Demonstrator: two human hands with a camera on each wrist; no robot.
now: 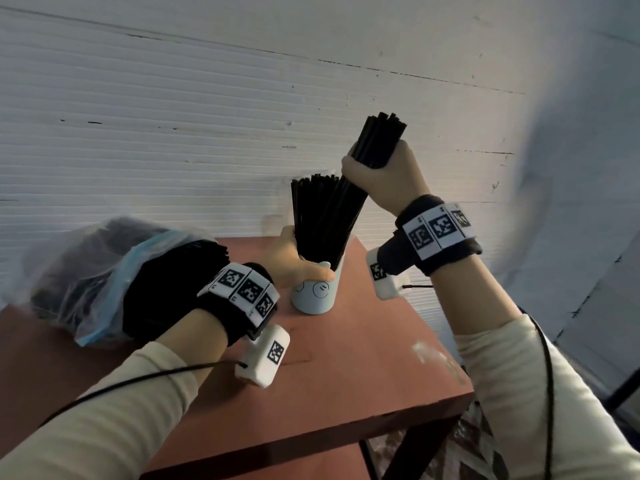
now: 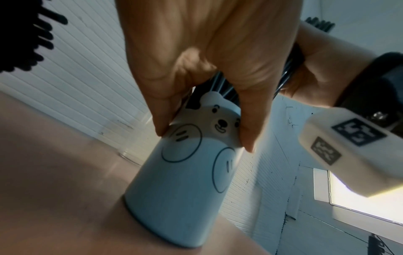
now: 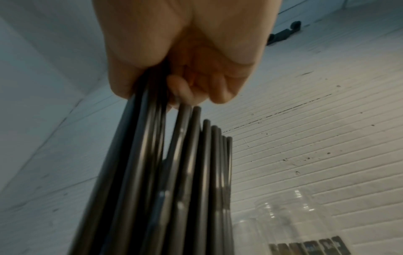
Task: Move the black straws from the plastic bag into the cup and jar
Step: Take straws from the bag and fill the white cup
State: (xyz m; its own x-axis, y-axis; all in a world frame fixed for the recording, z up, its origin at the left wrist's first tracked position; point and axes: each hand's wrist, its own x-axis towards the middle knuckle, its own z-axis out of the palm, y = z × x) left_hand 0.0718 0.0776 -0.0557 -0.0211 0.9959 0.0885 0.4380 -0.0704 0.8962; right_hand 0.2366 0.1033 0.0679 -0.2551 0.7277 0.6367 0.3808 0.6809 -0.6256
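The left hand [image 1: 289, 259] is gripping the pale-blue bear-printed cup [image 1: 313, 292], thumb and fingers curled around its rim. The right hand [image 1: 377, 180] is clenching a bundle of thin black plastic straws [image 1: 375, 143], their lower ends sitting in the cup on the reddish-brown table [image 1: 363, 375].

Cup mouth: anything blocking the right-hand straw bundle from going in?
Mostly the straws already standing in the cup, which crowd its mouth. The right hand grips its bundle slanted, lower ends at that cluster. The left hand holds the cup's upper wall, not over the opening.

Jar [image 3: 290, 222] blurred, cut off at frame bottom; cup [image 1: 313, 292] rim hidden behind left hand [image 1: 291, 261].
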